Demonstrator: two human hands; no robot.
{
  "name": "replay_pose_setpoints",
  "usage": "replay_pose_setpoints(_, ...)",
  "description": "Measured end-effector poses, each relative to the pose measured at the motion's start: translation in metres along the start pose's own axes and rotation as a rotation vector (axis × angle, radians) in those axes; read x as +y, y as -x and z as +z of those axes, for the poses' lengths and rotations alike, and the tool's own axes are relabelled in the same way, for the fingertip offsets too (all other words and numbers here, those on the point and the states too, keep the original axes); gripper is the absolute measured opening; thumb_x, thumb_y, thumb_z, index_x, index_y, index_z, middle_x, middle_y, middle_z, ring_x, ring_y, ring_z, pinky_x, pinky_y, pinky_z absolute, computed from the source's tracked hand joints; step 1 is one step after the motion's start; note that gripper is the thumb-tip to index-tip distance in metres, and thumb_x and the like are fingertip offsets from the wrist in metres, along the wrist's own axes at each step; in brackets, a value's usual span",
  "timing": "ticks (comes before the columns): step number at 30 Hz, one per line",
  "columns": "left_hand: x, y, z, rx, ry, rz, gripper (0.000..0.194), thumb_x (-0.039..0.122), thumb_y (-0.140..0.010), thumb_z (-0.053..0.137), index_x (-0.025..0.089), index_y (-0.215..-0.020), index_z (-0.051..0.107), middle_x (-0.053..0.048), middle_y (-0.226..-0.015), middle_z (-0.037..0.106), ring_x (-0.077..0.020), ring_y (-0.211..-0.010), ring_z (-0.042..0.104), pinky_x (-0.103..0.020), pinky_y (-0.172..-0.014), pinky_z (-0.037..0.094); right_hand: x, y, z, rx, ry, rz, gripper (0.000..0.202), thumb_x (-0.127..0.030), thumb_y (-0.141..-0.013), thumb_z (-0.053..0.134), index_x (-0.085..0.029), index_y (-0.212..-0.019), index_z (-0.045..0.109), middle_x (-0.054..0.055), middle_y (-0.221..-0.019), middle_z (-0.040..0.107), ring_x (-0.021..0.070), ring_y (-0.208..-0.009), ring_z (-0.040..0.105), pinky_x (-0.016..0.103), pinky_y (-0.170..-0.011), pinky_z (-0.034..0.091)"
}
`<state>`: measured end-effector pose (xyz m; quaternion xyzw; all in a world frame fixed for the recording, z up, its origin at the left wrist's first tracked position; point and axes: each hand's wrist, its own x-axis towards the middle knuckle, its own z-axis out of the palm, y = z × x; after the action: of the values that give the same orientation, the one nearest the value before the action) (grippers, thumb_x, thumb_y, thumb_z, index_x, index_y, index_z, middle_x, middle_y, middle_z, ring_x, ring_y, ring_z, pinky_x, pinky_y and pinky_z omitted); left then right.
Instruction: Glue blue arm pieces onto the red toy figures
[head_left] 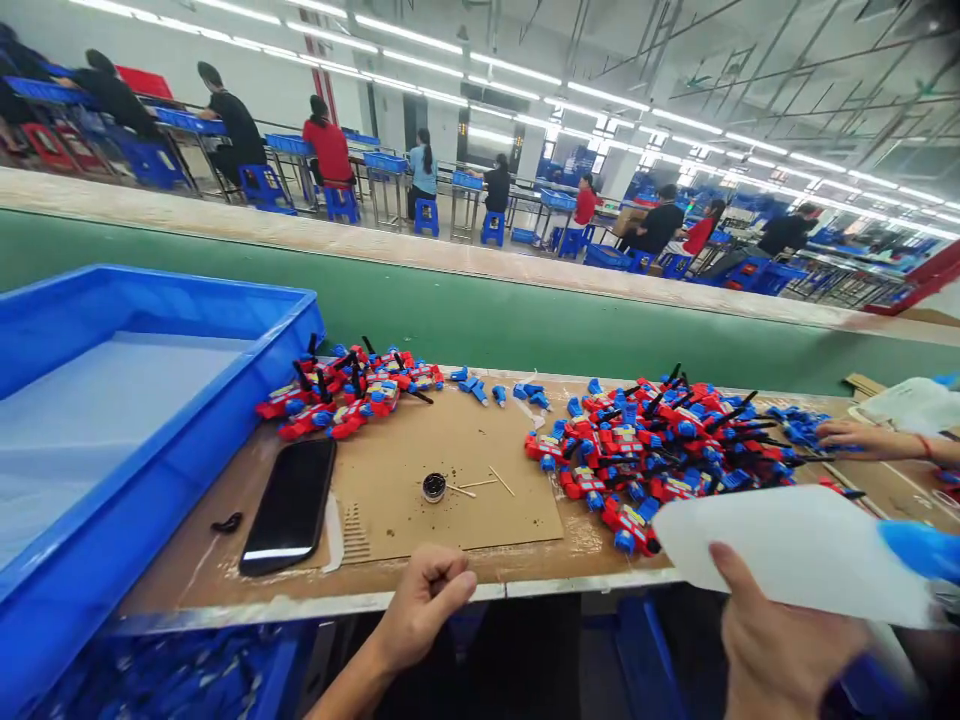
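Observation:
My left hand (427, 608) is curled into a loose fist at the table's front edge, with nothing visible in it. At the lower right, my right hand (780, 635) grips a whitish bottle (757, 545) with a blue top, lying sideways, its thumb across the side. Just behind the bottle lies a large heap of red and blue toy figures (660, 440) with black parts. A small round pot of dark material (434, 487) stands on a cardboard sheet (390, 520), with thin sticks (480, 485) beside it.
A black phone (291, 505) lies left of the cardboard, near a large blue tray (225, 400). Behind are a smaller toy pile (352, 390) and loose blue pieces (472, 385). Another person's hand (847, 437) reaches in from the right. People sit at tables beyond the green belt (450, 320).

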<state>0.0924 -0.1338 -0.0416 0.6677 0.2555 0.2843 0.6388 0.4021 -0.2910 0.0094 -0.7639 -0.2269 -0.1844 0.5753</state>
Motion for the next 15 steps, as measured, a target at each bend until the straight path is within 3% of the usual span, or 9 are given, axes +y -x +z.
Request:
replay_pose_setpoints(3,-0.012,0.025,-0.025,0.226,-0.042,-0.007,0.058,0.054,-0.096,0.049,0.015,-0.061,0.026,0.000,-0.061,0.023,-0.0100,-0.060,0.027,-0.026,-0.059,0.024,-0.029,0.033,0.053,-0.180,-0.230,0.059,0.063,-0.054,-0.063,0.089,-0.010,-0.100,0.063,0.017,-0.093,0.070,0.0269,-0.081,0.070,0.042,-0.075,0.062)
replay_pose_setpoints(4,-0.018,0.033,-0.036,0.379,-0.070,-0.049,0.054,0.050,-0.095,0.052,0.015,-0.062,0.029,-0.001,-0.064,0.026,-0.0105,-0.062,0.030,-0.026,-0.061,0.026,-0.037,0.042,0.070,-0.313,-0.260,0.061,0.060,-0.056,-0.069,0.085,-0.010,-0.100,0.061,0.016,-0.090,0.071,0.0235,-0.075,0.070,0.036,-0.068,0.062)
replay_pose_setpoints(6,-0.027,0.043,-0.057,0.539,-0.098,-0.090,0.049,0.046,-0.094,0.054,0.014,-0.062,0.034,-0.001,-0.066,0.029,-0.0110,-0.063,0.032,-0.025,-0.061,0.027,-0.049,0.054,0.101,-0.496,-0.257,0.010,0.058,-0.057,-0.075,0.080,-0.011,-0.103,0.060,0.014,-0.091,0.071,0.0211,-0.075,0.070,0.030,-0.066,0.061)
replay_pose_setpoints(7,-0.030,0.045,-0.068,0.553,-0.135,-0.065,0.048,0.044,-0.094,0.054,0.014,-0.062,0.034,-0.001,-0.066,0.029,-0.0106,-0.062,0.032,-0.025,-0.060,0.026,-0.054,0.057,0.112,-0.568,-0.241,-0.022,0.059,-0.056,-0.076,0.079,-0.011,-0.109,0.059,0.014,-0.096,0.072,0.0210,-0.080,0.071,0.030,-0.070,0.061)
replay_pose_setpoints(11,-0.029,0.048,-0.102,0.358,-0.289,0.160,0.048,0.033,-0.096,0.049,0.014,-0.059,0.025,0.000,-0.059,0.021,-0.0076,-0.053,0.026,-0.024,-0.053,0.021,-0.067,0.058,0.138,-0.728,-0.159,-0.154,0.068,-0.048,-0.068,0.085,-0.014,-0.121,0.059,0.012,-0.112,0.068,0.0223,-0.097,0.068,0.032,-0.084,0.058)
replay_pose_setpoints(15,-0.039,0.050,-0.120,0.387,-0.286,0.103,0.050,0.036,-0.097,0.046,0.016,-0.058,0.022,0.001,-0.057,0.020,-0.0076,-0.052,0.024,-0.025,-0.053,0.021,-0.069,0.045,0.156,-0.854,0.016,-0.660,0.060,-0.049,-0.083,0.075,-0.017,-0.130,0.057,0.010,-0.113,0.068,0.0210,-0.095,0.068,0.030,-0.081,0.056)
